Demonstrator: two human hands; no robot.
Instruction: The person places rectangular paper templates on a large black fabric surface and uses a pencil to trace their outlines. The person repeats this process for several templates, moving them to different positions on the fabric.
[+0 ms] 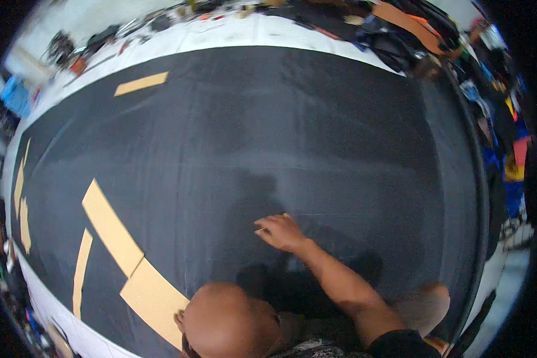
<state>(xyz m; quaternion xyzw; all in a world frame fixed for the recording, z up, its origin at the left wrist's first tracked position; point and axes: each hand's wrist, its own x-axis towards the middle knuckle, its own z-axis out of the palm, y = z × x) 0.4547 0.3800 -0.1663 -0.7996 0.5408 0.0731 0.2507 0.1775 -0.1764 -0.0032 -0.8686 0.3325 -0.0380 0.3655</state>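
Note:
A large black sheet is spread out beneath me. Over its lower middle is my right hand, fingers curled together. A tiny tip shows at the top of the hand, but what it grips is too small to name. A faint pale line runs across the sheet just right of that hand. My left hand is mostly hidden behind my bent knee; only some fingertips show at the edge of a wide tan card piece. Another wide tan card piece adjoins it end to end.
A narrow tan strip lies left of the wide pieces, another strip near the far edge. Several thin strips line the left edge. Scattered tools and dark materials border the far side; coloured scraps pile at right.

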